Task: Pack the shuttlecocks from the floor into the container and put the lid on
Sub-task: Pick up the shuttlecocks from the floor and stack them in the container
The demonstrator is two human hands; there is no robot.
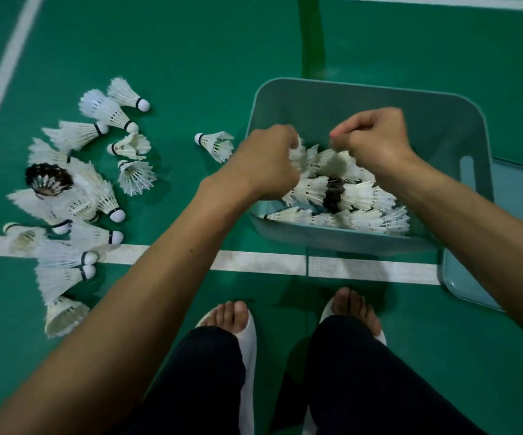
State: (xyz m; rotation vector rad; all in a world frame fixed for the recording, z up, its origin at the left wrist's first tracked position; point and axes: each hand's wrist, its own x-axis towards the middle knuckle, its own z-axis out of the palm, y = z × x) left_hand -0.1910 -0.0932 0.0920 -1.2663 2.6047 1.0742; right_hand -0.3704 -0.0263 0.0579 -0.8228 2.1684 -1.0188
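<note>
A teal plastic container [348, 95] stands on the green floor and holds several white shuttlecocks [360, 196] and a dark one. Both my hands are over it. My left hand [269, 161] grips white shuttlecocks at the container's left side. My right hand [376, 139] has its fingers curled and pinches feathers of shuttlecocks below it. A pile of several white shuttlecocks [75, 196], with one black-feathered one [48, 178], lies on the floor to the left. A single shuttlecock [216, 144] lies just left of the container. The teal lid [511, 233] lies flat at the right, partly under the container.
White court lines [254, 262] cross the green floor. A green post [312, 36] rises behind the container. My feet in white slippers [247, 340] stand just in front of the line, close to the container's near wall.
</note>
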